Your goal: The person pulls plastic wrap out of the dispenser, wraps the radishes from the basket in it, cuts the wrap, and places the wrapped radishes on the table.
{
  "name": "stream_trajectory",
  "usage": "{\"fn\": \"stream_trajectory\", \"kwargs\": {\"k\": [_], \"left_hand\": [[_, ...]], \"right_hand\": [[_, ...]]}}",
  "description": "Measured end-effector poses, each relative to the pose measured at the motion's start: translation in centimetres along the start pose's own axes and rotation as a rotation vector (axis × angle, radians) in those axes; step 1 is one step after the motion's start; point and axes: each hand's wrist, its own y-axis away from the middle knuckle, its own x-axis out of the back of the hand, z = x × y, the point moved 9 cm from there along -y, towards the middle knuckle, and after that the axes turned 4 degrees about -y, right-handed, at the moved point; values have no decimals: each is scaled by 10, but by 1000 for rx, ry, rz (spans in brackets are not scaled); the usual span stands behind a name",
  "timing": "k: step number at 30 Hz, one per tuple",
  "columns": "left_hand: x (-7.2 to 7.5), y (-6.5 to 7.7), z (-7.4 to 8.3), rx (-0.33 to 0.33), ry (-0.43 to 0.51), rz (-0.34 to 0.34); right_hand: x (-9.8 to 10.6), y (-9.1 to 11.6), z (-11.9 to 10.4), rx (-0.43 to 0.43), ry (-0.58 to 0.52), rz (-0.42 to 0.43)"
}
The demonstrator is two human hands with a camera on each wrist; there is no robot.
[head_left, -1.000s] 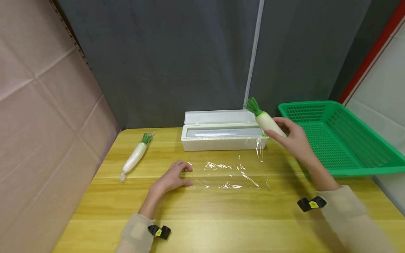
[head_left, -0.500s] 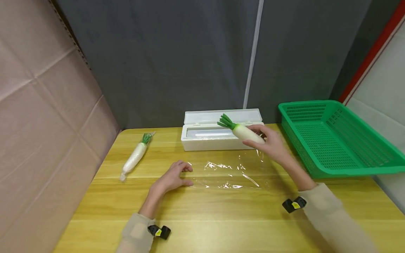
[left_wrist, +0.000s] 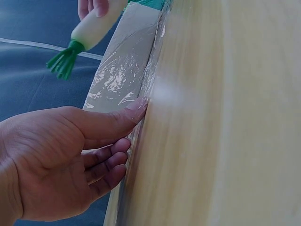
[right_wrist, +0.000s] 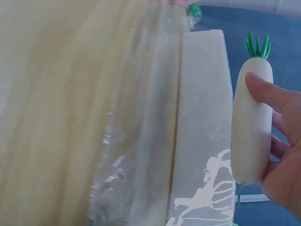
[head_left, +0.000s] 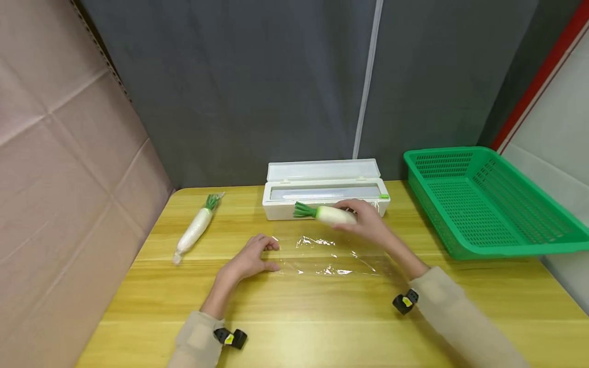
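My right hand holds a white radish with green leaf stubs above the table, just in front of a white cling film box. In the right wrist view, the thumb lies along the radish and the fingers wrap behind it. A clear sheet of cling film stretches out of the box over the tabletop. At the sheet's left edge, my left hand rests with thumb and fingertips apart, touching the film. In the left wrist view, the thumb of the left hand presses on the film's edge.
Another radish, wrapped in film, lies on the left of the wooden table. A green plastic basket stands at the right. The box's lid is raised at the back, against a dark grey curtain.
My right hand has carried the radish left and down, from beside the basket to over the film, turning it nearly level. The left hand has stayed in place.
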Motion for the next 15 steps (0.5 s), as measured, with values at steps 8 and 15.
{"fn": "stream_trajectory", "kwargs": {"k": [8,15], "left_hand": [[-1,0,-1,-3,1,-5],[-1,0,-1,-13,1,-1]], "right_hand": [[-25,6,7,10,-27,-71],[-37,9,12,-11,-24,-81]]}}
